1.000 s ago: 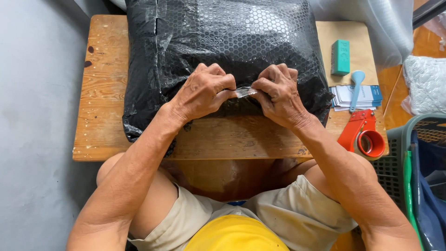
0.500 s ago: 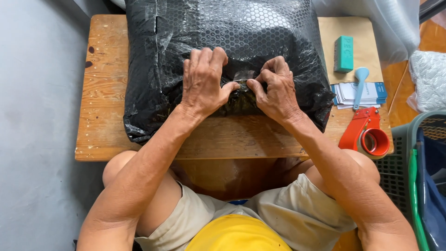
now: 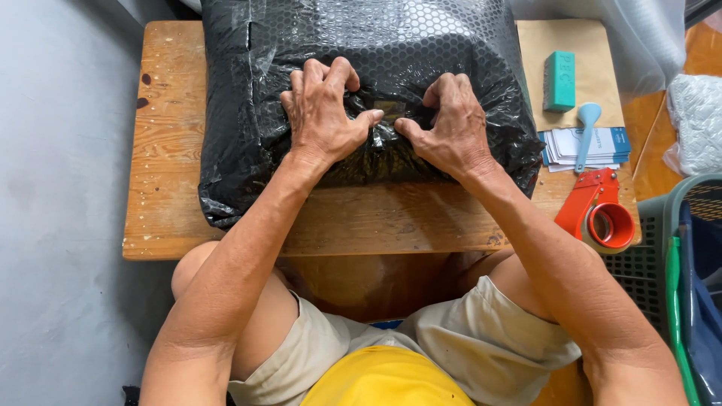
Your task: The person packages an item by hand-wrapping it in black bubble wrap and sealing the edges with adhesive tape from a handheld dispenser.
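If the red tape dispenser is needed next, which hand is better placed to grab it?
Probably the right hand: the red tape dispenser lies on its side of the table, while the left hand would have to cross over.

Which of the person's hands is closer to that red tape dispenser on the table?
The right hand. It presses the black bubble-wrapped parcel just left of the red tape dispenser; the left hand lies farther off across the parcel.

The strip of clear tape seen between the thumbs a second ago is gone from view; left hand [image 3: 325, 116] and right hand [image 3: 450, 124] now press flat, fingers spread, on the black bubble-wrapped parcel [image 3: 361, 45].
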